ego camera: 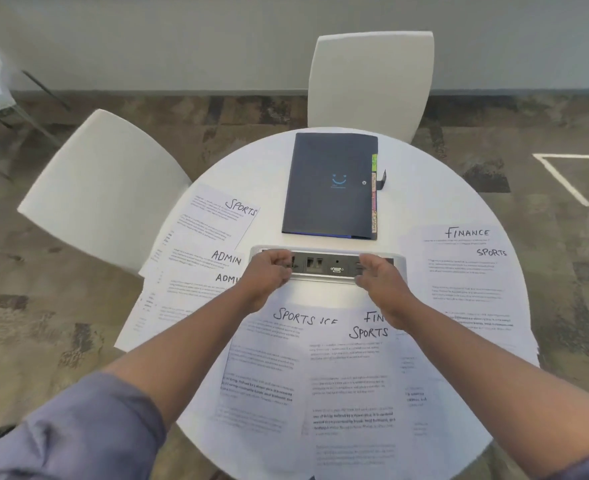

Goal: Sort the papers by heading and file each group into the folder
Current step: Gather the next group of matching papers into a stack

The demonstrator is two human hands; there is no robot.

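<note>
my left grip [264,277] and right grip [383,282] hang loosely curled, grasping nothing, over the socket panel [334,266]. the folder [331,188] lies closed beyond on the bench [424,202], long axis pointing away, papers [348,375] around.

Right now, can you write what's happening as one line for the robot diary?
stage: sorting not begun | folder: closed, far side of table | papers: spread around, unfiled | left hand, right hand: over socket panel, holding no paper

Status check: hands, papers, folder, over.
Both hands, left hand and right hand, empty over power box. Papers unsorted, spread around table. Folder closed. Nothing blocking.
</note>
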